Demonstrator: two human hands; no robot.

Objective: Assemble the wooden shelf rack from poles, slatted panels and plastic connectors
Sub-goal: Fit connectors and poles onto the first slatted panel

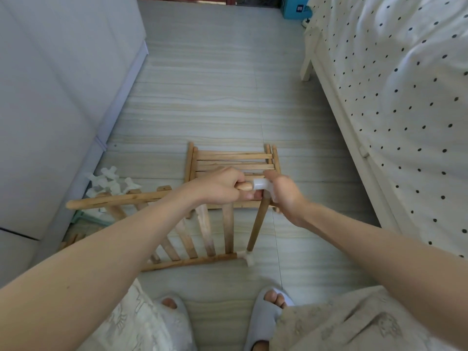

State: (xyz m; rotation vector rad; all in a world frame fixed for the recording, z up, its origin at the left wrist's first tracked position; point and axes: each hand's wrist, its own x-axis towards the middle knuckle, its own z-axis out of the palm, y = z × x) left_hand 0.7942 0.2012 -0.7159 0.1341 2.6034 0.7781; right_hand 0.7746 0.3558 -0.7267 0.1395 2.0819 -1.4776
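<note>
Behind the hands, flat on the floor: a stack of slatted panels. At left, by the cabinet: loose plastic connectors. Left hand curled around the rail end of the tilted panel. Right hand gripping the white connector on top of the upright pole.

I can read no text anywhere; the small white label on the blue plastic box by the bed is too blurred.
</note>
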